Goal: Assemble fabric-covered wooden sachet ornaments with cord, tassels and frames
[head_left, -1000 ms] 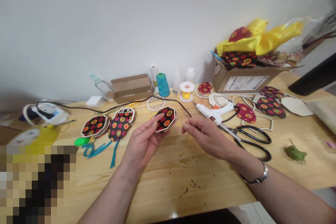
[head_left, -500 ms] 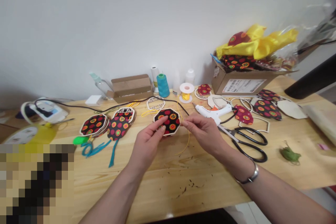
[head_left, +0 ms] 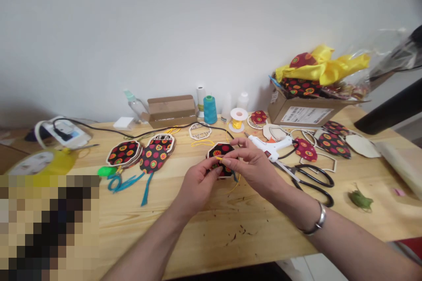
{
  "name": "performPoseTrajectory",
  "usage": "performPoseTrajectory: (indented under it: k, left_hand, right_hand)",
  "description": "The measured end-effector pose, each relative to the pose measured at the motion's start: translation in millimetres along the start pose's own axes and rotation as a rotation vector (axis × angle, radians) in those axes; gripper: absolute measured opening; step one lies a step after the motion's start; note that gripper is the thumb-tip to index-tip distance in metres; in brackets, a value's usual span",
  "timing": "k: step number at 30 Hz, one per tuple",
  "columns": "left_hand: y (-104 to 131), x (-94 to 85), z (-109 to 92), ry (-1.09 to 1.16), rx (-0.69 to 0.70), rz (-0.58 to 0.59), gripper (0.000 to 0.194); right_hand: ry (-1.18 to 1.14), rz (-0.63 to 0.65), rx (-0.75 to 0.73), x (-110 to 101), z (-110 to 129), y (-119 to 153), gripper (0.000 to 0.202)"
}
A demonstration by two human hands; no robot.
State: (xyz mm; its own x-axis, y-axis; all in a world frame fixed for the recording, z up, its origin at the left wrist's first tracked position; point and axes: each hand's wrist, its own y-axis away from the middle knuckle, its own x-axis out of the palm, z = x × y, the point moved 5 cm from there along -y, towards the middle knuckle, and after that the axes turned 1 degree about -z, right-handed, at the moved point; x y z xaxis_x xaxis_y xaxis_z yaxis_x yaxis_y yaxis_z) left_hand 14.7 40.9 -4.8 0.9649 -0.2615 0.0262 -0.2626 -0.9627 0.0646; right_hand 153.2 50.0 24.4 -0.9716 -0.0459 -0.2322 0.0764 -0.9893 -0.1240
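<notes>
An octagonal panel [head_left: 225, 149] with a pale wooden rim and black flower-print fabric is in front of me, partly covered by my fingers. My left hand [head_left: 199, 186] grips its near left side, thumb and forefinger bent over the fabric. My right hand [head_left: 252, 169] is closed in a pinch on a thin yellow cord [head_left: 219, 158] above the panel, its fingertips almost against those of my left hand. A loose length of the cord hangs below my right fingers, and a bit of teal ribbon shows at the panel's lower right edge.
Left lie stacked fabric panels [head_left: 123, 153] and teal ribbons [head_left: 127, 183]. Behind stand a teal thread cone [head_left: 210, 109] and yellow cord spool [head_left: 239, 115]. Right are a white glue gun [head_left: 272, 147], black-handled scissors [head_left: 314, 175], green thread [head_left: 360, 199] and a cardboard box [head_left: 303, 112].
My right hand has moved left over the panel, bringing the yellow cord to my left fingertips. The panel has shifted slightly right, and the view has turned a little.
</notes>
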Motion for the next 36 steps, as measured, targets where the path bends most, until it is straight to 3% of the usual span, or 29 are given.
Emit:
performPoseTrajectory:
  k: [8,11,13,16,20,22,24,29,32,36]
  left_hand:
    - [2,3.3,-5,0.082,-0.016,0.021,0.026]
    - [1,0.6,-4,0.112,-0.052,-0.013,0.027]
    - [1,-1.4,-3,0.134,-0.071,-0.032,0.025]
    - [0,-6.0,-2,0.130,-0.071,-0.085,0.027]
    - [1,-9.7,1,0.076,-0.090,-0.120,0.032]
    - [2,-9.6,3,0.083,-0.112,-0.108,0.034]
    - [2,-9.4,3,0.086,-0.111,-0.095,0.034]
    - [2,-6.4,-5,0.069,-0.044,-0.064,0.026]
    - [2,-3.6,-6,0.097,-0.050,-0.051,0.026]
    - [1,0.9,-5,0.120,-0.044,0.023,0.026]
  right_hand:
    - [0.155,-0.115,-0.047,6,-2,-4,0.006]
    - [0.212,-0.159,-0.138,1,8,0,0.008]
    - [0.231,-0.123,-0.198,-2,21,6,0.009]
    - [0.220,0.066,-0.149,-2,38,19,0.012]
    - [-0.007,0.634,0.199,18,44,44,0.011]
    - [-0.110,0.774,0.291,25,43,48,0.011]
    - [-0.089,0.682,0.258,25,38,38,0.011]
    - [0.232,0.124,-0.139,7,25,10,0.012]
    - [0.353,0.009,-0.290,3,21,9,0.013]
    - [0.396,-0.067,-0.320,0,15,7,0.012]
